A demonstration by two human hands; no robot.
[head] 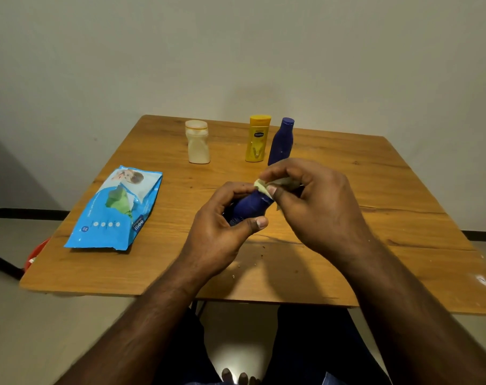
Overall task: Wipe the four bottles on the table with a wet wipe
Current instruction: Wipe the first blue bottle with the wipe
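- Four bottles are in play: you hold a dark blue bottle (250,205) just above the near middle of the table (375,195), while a white bottle (198,143), a yellow bottle (258,138) and a second blue bottle (280,141) stand upright at the far side.
- Your left hand (219,232) curls around the lower body of the tilted bottle, thumb across the front; keep that hold firm so it does not spin.
- Your right hand (314,201) pinches a folded wet wipe (267,186) against the bottle's upper end.
- Rub with the flat of the wipe, not its edge, and turn the bottle with your left hand to reach every side.
- Refold for a fresh face if it looks soiled; the wipes pack (116,209) lies at the left, its flap open.
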